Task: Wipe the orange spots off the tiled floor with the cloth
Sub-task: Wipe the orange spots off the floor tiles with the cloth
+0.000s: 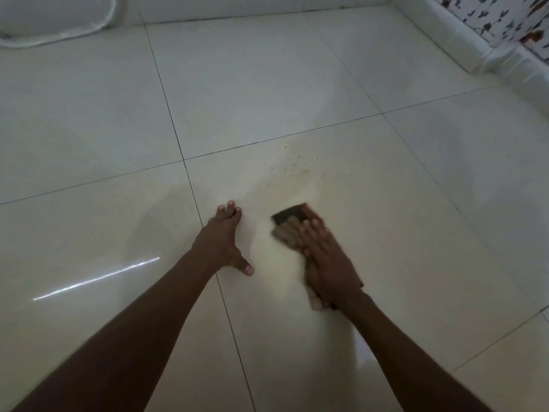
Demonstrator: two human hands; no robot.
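The right hand [326,260] lies flat on the cloth [289,230], which rests on the floor [386,203]. The left hand [221,239] is planted on the floor just left of the cloth, apart from it, across a grout line [190,179]. The spots [292,162] lie on the same tile as the cloth, beyond it, near that tile's far edge. A sack [53,16] sits at the floor's far left corner, against the wall. A skirting [475,49] runs along the floor's right edge.
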